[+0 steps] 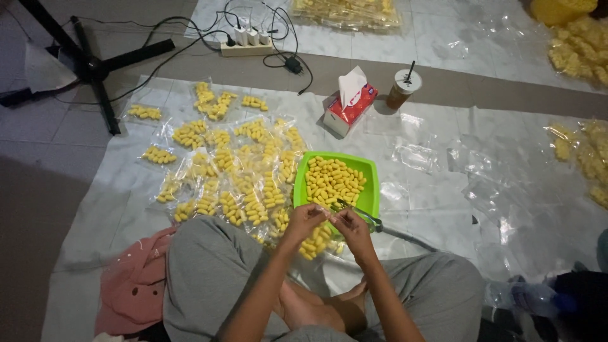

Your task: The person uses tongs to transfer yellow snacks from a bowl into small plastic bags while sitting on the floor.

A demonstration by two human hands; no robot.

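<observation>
On the plastic sheet (437, 209) spread over the floor, a person sits cross-legged in grey trousers, both hands raised together just in front of the knees. The left hand (304, 220) and the right hand (350, 225) meet fingertip to fingertip, each pinched narrowly on the top of a small clear bag (316, 242) filled with yellow oblong snacks, which hangs beneath them over the near edge of the green tray (369, 190). The tray lies just beyond the hands and holds a loose heap of the same yellow pieces. To the left of the tray, many filled clear packets (228, 171) lie scattered across the sheet, some overlapping. Farther back stand a red and white tissue box (349, 106) with a tissue sticking up and, beside it, a lidded cup with a straw (403, 87). A white power strip (246, 43) with plugged cables sits near the top edge, and a black stand base (95, 66) spreads at upper left. A pink cloth (136, 285) lies by the person's left knee.
</observation>
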